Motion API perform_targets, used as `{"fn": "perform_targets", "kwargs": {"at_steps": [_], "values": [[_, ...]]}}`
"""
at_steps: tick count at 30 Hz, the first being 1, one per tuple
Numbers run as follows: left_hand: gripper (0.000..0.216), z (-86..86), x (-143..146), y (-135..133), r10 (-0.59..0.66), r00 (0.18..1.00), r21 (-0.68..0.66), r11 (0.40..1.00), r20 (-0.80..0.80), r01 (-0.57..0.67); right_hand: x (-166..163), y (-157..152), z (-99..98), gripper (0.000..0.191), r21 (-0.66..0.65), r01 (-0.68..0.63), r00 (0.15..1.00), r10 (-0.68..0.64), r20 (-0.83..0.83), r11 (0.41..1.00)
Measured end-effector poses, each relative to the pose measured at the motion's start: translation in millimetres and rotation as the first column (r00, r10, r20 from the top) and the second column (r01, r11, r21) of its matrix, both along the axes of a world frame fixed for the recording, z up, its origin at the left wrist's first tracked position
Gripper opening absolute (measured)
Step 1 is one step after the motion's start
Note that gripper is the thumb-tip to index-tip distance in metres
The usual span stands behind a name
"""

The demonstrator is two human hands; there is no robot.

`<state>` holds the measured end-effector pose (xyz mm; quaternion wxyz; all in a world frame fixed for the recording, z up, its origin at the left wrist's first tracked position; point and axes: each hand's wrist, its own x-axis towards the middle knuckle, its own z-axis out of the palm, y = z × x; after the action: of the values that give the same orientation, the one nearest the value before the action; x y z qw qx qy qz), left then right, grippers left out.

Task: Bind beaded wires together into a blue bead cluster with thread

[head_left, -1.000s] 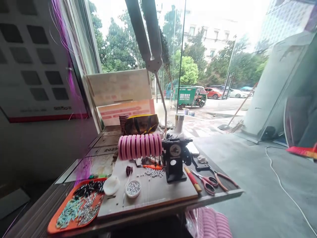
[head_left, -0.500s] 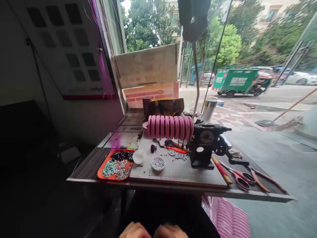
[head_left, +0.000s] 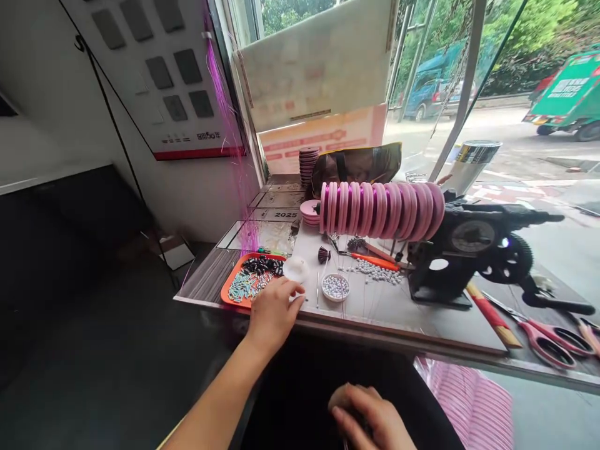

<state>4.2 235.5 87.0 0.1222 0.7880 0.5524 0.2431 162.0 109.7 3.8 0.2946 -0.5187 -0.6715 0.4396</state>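
My left hand (head_left: 273, 310) reaches onto the front edge of the table, fingers curled and pinched together beside the orange tray (head_left: 229, 294) of small beads and a white lid (head_left: 295, 267). What the fingertips hold is too small to see. My right hand (head_left: 372, 417) rests low over my dark lap, fingers curled in. A small white dish of pale beads (head_left: 335, 286) sits just right of the left hand. A row of pink spools (head_left: 382, 209) is mounted on a black winding machine (head_left: 469, 253).
Red-handled scissors (head_left: 546, 340), a red-and-wood tool (head_left: 492, 315) and pliers lie at the table's right end. An orange-handled tool (head_left: 375, 260) and loose beads lie under the spools. A steel flask (head_left: 471, 164), a dark bag (head_left: 359, 164) and purple fibre strands (head_left: 229, 125) stand behind.
The camera has tilted down and moved closer to the table. My left hand rose from my lap and reached to the table edge by the orange tray; my right hand stayed low.
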Motion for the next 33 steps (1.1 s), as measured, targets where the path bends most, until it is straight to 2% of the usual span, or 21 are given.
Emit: {"fn": "perform_targets", "kwargs": {"at_steps": [7,9,10,11,13,14,15,17,21,26,33], "values": [[0.013,0.0,9.2,-4.1,-0.019,0.996,-0.068,0.997,0.091,0.025,-0.2,-3.0,22.0,0.036,-0.033,0.076,0.989,-0.08,-0.125,0.997],[0.012,0.8,7.4,-14.9,-0.052,0.972,-0.127,0.988,0.227,0.082,0.4,-4.9,26.3,0.035,-0.048,0.099,0.983,-0.106,-0.149,0.994],[0.011,-0.1,6.0,-22.7,-0.076,0.928,-0.194,0.968,0.366,0.156,0.8,-5.8,27.8,0.035,-0.055,0.109,0.981,-0.116,-0.157,0.993],[0.011,-2.2,4.3,-32.0,-0.079,0.844,-0.27,0.928,0.53,0.257,1.3,-6.7,29.0,0.035,-0.059,0.112,0.979,-0.12,-0.162,0.992],[0.014,-9.9,0.2,-52.8,0.032,0.609,-0.388,0.797,0.793,0.463,2.1,-8.5,31.0,0.034,-0.072,0.104,0.979,-0.115,-0.169,0.992],[0.015,-15.2,-2.1,-63.3,0.118,0.519,-0.424,0.738,0.847,0.524,2.3,-9.5,31.9,0.034,-0.08,0.097,0.979,-0.11,-0.172,0.992],[0.016,-20.8,-4.4,-73.2,0.19,0.472,-0.456,0.701,0.861,0.549,2.2,-10.6,32.9,0.033,-0.09,0.088,0.979,-0.103,-0.178,0.992],[0.017,-31.3,-8.8,-90.3,0.298,0.422,-0.503,0.665,0.856,0.552,1.2,-12.9,35.0,0.033,-0.121,0.065,0.975,-0.089,-0.205,0.991],[0.014,-42.3,-14.0,-112.6,0.402,0.396,-0.563,0.628,0.826,0.536,-4.2,-17.4,38.9,0.029,-0.237,0.005,0.945,-0.082,-0.316,0.972],[0.016,-45.8,-10.2,-125.8,0.433,0.324,-0.539,0.624,0.841,0.565,-11.2,-21.5,40.1,0.02,-0.344,-0.06,0.903,-0.096,-0.419,0.937],[0.013,-51.8,-3.6,-131.1,0.433,0.258,-0.492,0.616,0.864,0.615,-16.3,-22.5,39.5,0.017,-0.396,-0.104,0.846,-0.128,-0.518,0.913]]}}
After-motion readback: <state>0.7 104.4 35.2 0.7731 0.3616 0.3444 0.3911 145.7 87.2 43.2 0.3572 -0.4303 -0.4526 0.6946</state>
